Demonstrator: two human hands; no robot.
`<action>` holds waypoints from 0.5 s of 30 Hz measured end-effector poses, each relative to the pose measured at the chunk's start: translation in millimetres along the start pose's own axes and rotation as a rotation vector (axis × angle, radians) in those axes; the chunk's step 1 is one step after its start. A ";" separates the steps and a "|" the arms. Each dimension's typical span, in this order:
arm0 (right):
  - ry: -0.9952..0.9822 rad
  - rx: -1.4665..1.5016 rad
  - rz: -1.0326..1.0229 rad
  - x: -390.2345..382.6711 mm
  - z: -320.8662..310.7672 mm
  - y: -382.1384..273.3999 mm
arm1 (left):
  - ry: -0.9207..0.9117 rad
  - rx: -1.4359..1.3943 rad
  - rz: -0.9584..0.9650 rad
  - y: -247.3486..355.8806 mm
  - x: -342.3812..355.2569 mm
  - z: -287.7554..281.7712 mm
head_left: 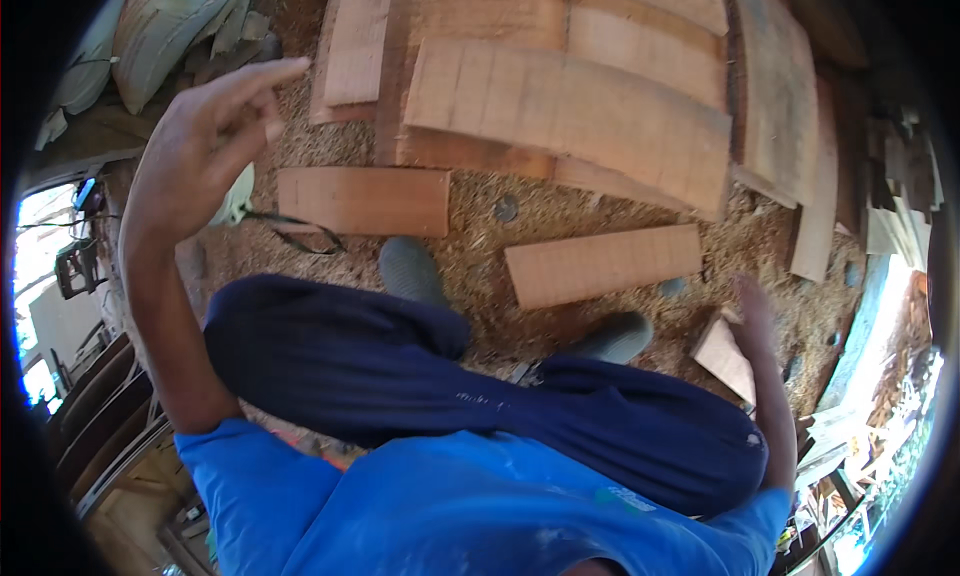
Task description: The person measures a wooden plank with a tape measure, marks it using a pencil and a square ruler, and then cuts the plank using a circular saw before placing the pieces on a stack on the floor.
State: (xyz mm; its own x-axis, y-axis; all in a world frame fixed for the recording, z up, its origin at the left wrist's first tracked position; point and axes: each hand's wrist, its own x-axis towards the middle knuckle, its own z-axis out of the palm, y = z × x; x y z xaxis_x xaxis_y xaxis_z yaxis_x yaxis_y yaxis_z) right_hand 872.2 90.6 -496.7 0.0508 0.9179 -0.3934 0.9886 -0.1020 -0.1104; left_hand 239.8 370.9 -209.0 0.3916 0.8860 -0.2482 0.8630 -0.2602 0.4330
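My left hand point(195, 151) is raised at the left, index finger stretched out to the right and the others loosely bent. Nothing shows between its fingers. Close behind its wrist is a pale greenish-white object point(238, 194) with a black strap; its kind is unclear. A short reddish board point(362, 201) lies just right of that strap. My right hand point(752, 311) reaches low at the right, against the upper edge of a short wood block point(724, 358). Its fingers are blurred, so whether they grip the block is unclear. Another short board point(605, 264) lies between my feet and the stacked planks.
Ahead, wide planks point(570, 116) lie overlapping on sawdust-covered ground point(470, 201). More boards lean at the right point(780, 96). Full sacks point(170, 36) stand at the far left. My shoes point(412, 268) rest in the sawdust. Scrap wood lines the right side.
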 end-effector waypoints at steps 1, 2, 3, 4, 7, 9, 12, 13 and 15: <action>-0.076 -0.090 -0.256 29.1 -10.2 -55.4 | 0.002 0.002 -0.020 3.3 -6.0 -3.2; -0.139 -0.151 -0.520 58.2 -15.5 -111.6 | 0.001 0.006 -0.033 7.6 -8.5 -4.6; -0.497 -0.211 -0.538 80.3 -34.2 -187.6 | 0.006 0.004 -0.049 5.4 -16.8 -0.6; -0.607 -0.136 -0.600 97.3 -11.6 -200.8 | 0.048 -0.015 -0.009 3.9 -21.0 5.1; -0.273 -0.385 -0.855 108.9 35.7 -221.4 | 0.015 0.043 0.090 9.0 -24.8 13.7; -0.182 -0.329 -0.821 104.9 40.8 -216.9 | -0.026 0.026 0.091 18.7 -21.3 8.5; -0.195 -0.271 -0.798 103.7 65.0 -205.4 | -0.152 0.057 0.039 9.6 -2.2 15.2; -0.248 -0.265 -0.807 102.5 58.3 -209.0 | -0.192 0.082 -0.036 12.1 4.2 14.3; -0.275 -0.236 -0.757 90.5 36.6 -218.6 | -0.208 0.113 -0.023 7.7 13.0 17.8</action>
State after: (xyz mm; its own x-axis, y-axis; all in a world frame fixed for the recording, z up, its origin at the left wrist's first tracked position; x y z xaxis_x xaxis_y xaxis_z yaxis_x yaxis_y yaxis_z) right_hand 655.5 181.9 -541.6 -0.6447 0.5767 -0.5018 0.7467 0.6155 -0.2520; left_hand 257.2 373.6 -224.4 0.4183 0.7973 -0.4352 0.8983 -0.2921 0.3283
